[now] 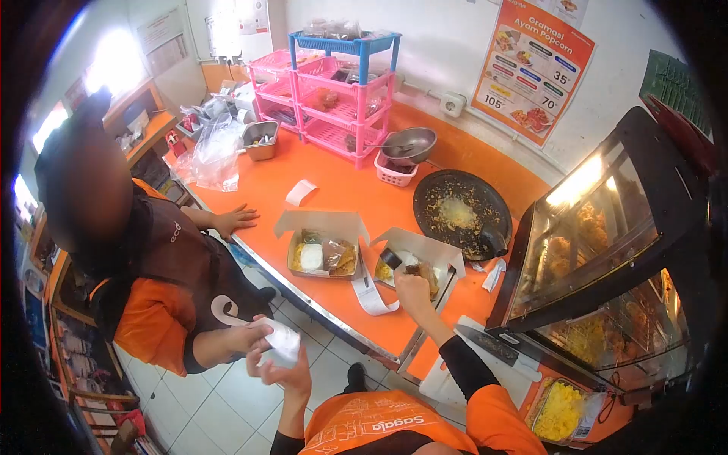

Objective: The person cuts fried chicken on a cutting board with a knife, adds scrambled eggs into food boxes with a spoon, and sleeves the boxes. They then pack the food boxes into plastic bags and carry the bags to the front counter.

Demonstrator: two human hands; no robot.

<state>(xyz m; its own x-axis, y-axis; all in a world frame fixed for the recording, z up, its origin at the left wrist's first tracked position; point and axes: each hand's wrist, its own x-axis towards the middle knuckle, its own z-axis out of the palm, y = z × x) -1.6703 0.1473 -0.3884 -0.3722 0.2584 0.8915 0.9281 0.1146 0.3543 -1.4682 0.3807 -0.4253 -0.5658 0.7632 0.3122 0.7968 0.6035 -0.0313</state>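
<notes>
My left hand (287, 373) is raised over the floor, its fingers and thumb around the lower end of a white paper receipt (283, 343). A co-worker's hand (246, 338) grips the same paper from the left. My right hand (414, 297) is closed above the right open food box (449, 258), by a short black utensil end (390, 258); its grip is partly hidden. Beside that box, the left food box (291, 267) stands open with white rice (311, 256) and packets inside. A long paper strip (371, 297) lies in front of the boxes.
A round black pan (461, 214) with crumbs lies behind the boxes. The heated display case (580, 227) stands on the right, a knife (489, 343) on a white board (447, 377) below it. Pink racks (345, 114) stand at the back. A co-worker (163, 250) is close on the left.
</notes>
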